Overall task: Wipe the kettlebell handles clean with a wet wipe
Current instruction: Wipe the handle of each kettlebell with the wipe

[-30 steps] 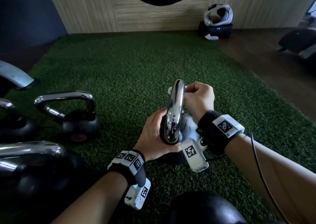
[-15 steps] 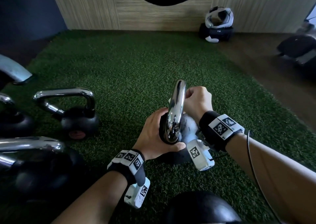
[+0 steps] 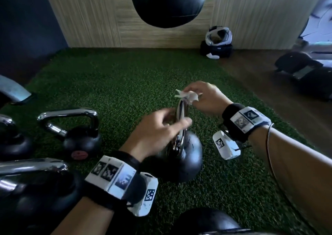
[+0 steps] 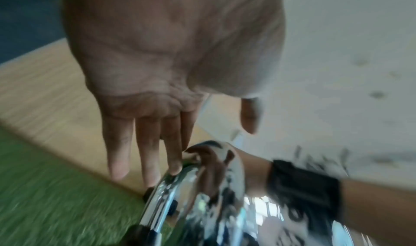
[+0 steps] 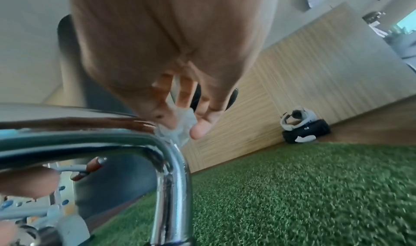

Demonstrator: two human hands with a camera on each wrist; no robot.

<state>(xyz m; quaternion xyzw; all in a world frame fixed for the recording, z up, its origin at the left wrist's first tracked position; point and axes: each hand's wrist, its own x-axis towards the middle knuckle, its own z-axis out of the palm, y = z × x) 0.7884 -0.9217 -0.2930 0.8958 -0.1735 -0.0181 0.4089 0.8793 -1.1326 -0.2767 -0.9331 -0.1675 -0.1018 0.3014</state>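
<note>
A black kettlebell (image 3: 181,159) with a chrome handle (image 3: 181,111) stands on green turf in the middle of the head view. My right hand (image 3: 195,99) pinches a crumpled white wet wipe (image 3: 186,96) against the far top corner of the handle. The right wrist view shows the wet wipe (image 5: 174,136) squeezed between thumb and fingers of the right hand (image 5: 182,128) on the handle's (image 5: 171,178) bend. My left hand (image 3: 173,125) is at the upper handle. In the blurred left wrist view its fingers (image 4: 173,168) are straight and touch the handle (image 4: 191,196), with the thumb apart.
More chrome-handled kettlebells stand at the left, one small (image 3: 81,142) and one large (image 3: 30,189), and another (image 3: 206,223) sits at the bottom edge. A black punching bag (image 3: 168,4) hangs ahead. A white headset on a black box (image 3: 217,43) sits by the wooden wall.
My right hand has risen with the wipe from the handle's lower right side to its top. My left hand has let go of the handle's base and moved up.
</note>
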